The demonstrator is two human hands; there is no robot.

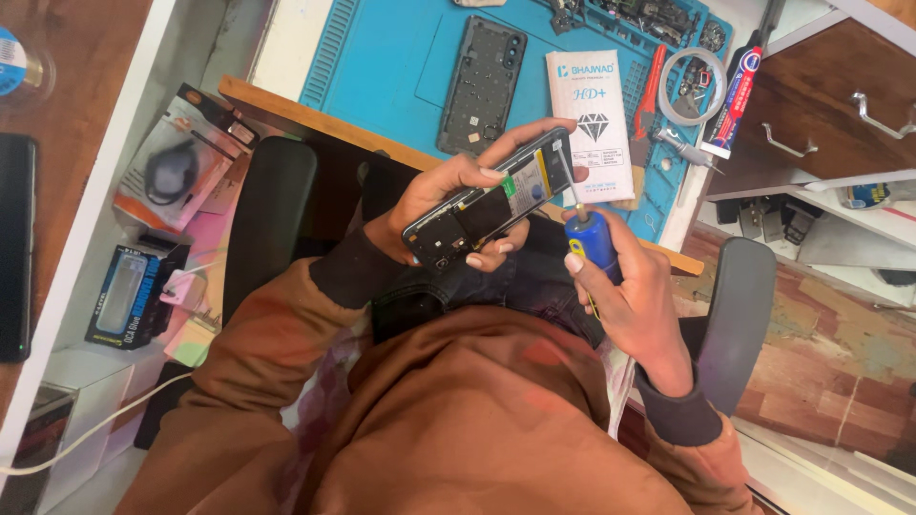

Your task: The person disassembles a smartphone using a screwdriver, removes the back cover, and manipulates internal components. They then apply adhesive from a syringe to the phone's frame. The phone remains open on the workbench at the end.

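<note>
Phone (489,203), back cover off, sits gripped in our left hand (448,205) above our lap; our right hand (630,296) holds the blue screwdriver (584,229), tip on its open end. We judge a slip could gouge the battery.

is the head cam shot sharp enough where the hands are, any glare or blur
Head view: even daylight, no strong glare; the opened black phone in the left hand and the blue-handled screwdriver in the right hand are fairly sharp; straight edges bow toward the frame borders.
</note>
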